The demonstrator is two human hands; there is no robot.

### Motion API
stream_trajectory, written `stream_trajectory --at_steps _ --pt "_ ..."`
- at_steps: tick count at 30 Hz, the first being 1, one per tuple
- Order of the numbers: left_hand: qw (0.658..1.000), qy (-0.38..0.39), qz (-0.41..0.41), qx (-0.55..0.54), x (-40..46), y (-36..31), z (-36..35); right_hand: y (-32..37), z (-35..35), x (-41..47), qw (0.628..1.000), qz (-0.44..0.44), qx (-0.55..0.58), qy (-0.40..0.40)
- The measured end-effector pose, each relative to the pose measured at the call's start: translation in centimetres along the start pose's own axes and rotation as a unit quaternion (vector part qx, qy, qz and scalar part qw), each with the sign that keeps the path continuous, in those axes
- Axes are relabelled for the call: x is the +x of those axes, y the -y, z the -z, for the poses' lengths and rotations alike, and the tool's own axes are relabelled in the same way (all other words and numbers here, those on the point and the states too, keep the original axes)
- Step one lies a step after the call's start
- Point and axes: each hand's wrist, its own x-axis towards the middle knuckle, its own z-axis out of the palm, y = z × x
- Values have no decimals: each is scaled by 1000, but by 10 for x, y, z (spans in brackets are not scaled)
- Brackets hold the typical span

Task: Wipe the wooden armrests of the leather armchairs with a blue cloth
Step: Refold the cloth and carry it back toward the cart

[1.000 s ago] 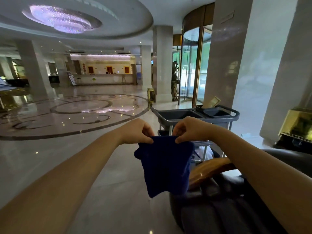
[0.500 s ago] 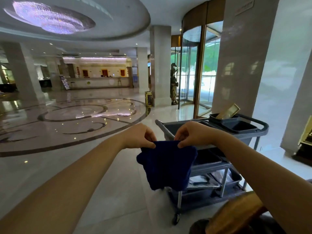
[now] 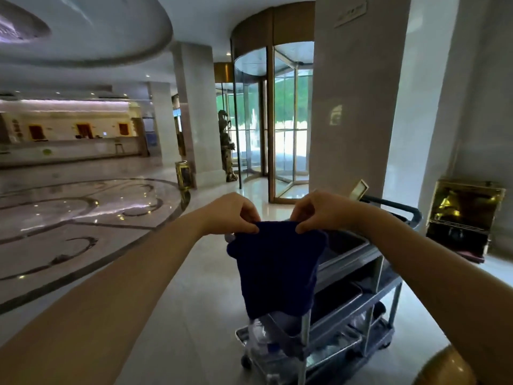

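Both hands pinch the top edge of the blue cloth between thumb and fingertips: the left hand grips the upper left corner and the right hand grips the upper right, the two close together with a short span of fabric between them. The cloth hangs free below the hands in the air, dark blue, folded or doubled so that its sides bulge out slightly just under the grip and its lower edge falls straight down. Both forearms reach forward from the lower corners of the view, bare to the frame edge. Directly behind and below the cloth stands a grey service cart with tiered tray shelves and a handle bar at its far end; its lowest shelf holds clear plastic bottles, partly hidden by the cloth. At the bottom right corner a rounded piece of glossy brown wood, the wooden armrest, shows only in part, well below the right forearm and apart from the cloth. Beyond the cart a gold-coloured box sits against the wall on the right. A large marble column rises behind the hands, with a glass revolving door to its left, and polished marble floor with dark inlaid curves spreads away on the left.
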Motion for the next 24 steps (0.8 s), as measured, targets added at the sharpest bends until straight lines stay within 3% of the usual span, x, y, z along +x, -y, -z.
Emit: stream_trajectory --at_steps 11,24 --pt "996 6 -87 -20 212 107 19 -117 35 161 995 -69 -28 -60" --pt "977 129 -153 -70 443 185 -41 -272 44 267 973 -220 -38 -62"
